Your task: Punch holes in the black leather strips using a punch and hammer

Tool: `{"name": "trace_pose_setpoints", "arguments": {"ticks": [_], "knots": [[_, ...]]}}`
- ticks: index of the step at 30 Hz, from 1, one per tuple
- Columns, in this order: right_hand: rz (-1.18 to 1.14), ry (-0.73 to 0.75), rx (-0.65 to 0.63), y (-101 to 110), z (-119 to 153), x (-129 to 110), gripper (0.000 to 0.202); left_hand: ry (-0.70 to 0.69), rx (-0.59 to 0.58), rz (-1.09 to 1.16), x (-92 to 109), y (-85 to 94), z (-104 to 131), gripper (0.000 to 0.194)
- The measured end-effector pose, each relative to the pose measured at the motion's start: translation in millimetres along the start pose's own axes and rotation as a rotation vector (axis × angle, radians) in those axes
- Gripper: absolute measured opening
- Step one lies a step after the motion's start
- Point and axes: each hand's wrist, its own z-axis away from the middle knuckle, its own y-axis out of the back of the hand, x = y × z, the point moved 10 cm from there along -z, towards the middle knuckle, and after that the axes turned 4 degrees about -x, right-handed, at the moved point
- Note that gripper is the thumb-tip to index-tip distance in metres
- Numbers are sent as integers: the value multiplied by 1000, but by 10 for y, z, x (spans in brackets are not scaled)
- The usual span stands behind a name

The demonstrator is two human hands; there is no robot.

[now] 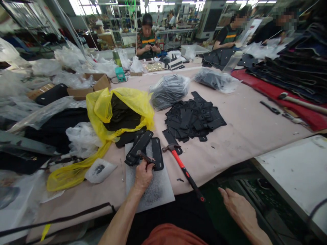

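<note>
My left hand [144, 175] is closed around a short dark metal tool [145, 157] that looks like a punch. It is over black strap-like pieces [157, 153] with slots near their ends, which lie overlapping on a pale, speckled board [159, 190]. To the right of the board rests a claw hammer [182, 165] with a red and black handle, its end jutting past the table edge. Away from the table, at the lower right, my right hand [237, 206] holds nothing, with its fingers stretched out loosely.
A heap of black pieces [192, 117] lies mid-table, with filled plastic bags [170, 89] behind it. At left is an open yellow bag [98, 105] of dark pieces. A second hammer [304, 102] lies at right. Several people sit across the table and beyond.
</note>
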Motion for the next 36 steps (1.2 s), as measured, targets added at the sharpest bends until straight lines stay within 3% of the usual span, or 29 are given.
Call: {"name": "trace_pose_setpoints", "arguments": {"ticks": [2, 4, 6, 10, 12, 14, 16, 21, 28, 33, 36], "knots": [[59, -64, -3, 50, -42, -29, 40, -11, 0, -2, 4, -3, -2, 22], [-56, -56, 38, 132, -93, -330, 37, -16, 2, -14, 10, -3, -4, 22], [-261, 72, 72, 174, -138, -897, 30, -16, 7, -22, 18, 0, -5, 22], [-370, 310, -118, -118, -178, -2194, 27, -28, 14, -4, 44, 14, -4, 21], [-314, 381, -96, -200, -207, -2666, 29, -30, 20, 7, 43, 29, -2, 22], [-262, 397, -84, -284, -274, -2940, 34, -28, 29, 11, 36, 49, 0, 24], [-241, 357, -109, -376, -367, -3023, 32, -20, 45, 18, 25, 78, 2, 26], [-242, 330, -148, -494, -475, -2962, 13, 8, 87, 34, -3, 143, -1, 25], [-241, 316, 21, -256, -575, -2916, 17, 1, 84, 58, -73, 137, -19, 25], [-144, 387, -37, -294, -569, -3183, 41, 17, 107, 32, -109, 172, -27, 26], [-86, 413, -22, -354, -515, -3332, 41, 19, 133, 20, -128, 206, -13, 26]]}}
